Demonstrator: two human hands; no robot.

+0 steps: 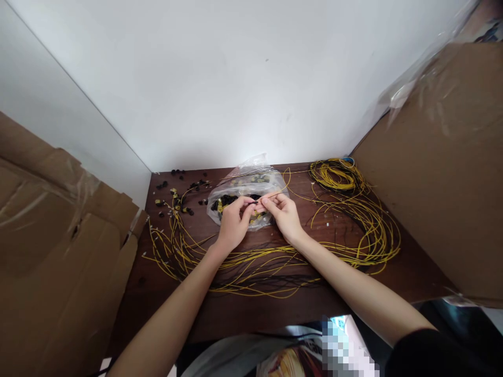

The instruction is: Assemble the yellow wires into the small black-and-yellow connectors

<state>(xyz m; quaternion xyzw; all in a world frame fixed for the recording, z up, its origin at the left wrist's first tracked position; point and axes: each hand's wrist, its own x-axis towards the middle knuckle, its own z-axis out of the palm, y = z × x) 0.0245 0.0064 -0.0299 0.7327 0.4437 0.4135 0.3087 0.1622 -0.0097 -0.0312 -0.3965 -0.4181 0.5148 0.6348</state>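
Over a clear plastic bag (212,205) of small black and yellow parts, my two hands meet fingertip to fingertip. My left hand (237,215) pinches a small black piece (255,202). Right beside it, my right hand (283,213) has its thumb and fingers closed on a thin wire that runs up and to the right. Long yellow and black wires (251,254) lie on the brown table in a wide curve beneath my forearms. Small black and yellow pieces (178,201) lie loose to the left of the bag.
A coil of yellow and black wire (338,177) lies at the back right. Cardboard (58,251) stands at the left, and more cardboard (444,173) at the right. A white wall (236,78) rises behind the brown table (236,314).
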